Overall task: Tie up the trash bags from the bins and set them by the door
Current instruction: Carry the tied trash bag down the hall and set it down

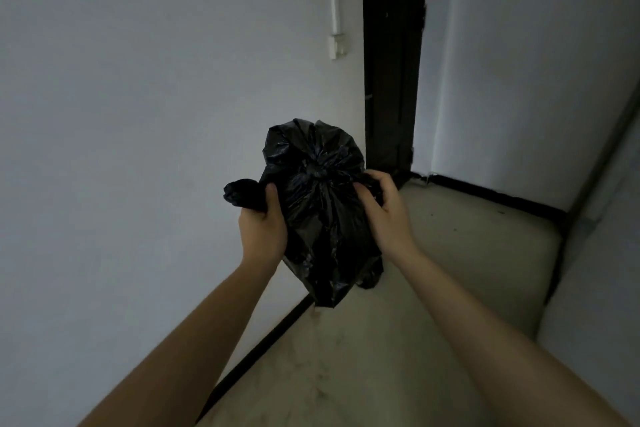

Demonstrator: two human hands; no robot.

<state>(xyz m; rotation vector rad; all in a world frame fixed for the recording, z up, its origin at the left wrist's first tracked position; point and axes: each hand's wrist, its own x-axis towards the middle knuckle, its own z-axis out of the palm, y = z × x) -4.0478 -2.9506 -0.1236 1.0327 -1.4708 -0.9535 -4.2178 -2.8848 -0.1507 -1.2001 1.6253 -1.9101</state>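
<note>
- Holding a black trash bag [322,225] up in the air between both hands, over the floor [433,288].
- My left hand [263,224] grips one loose end of the bag tight; my right hand [382,208] pinches the other end.
- The knot [317,173] closes the bag, so I cannot see what is inside.
- Farther off stands the dark door [391,62], between white walls [138,80].
- A small white box [337,45] sits on the left wall.
</note>
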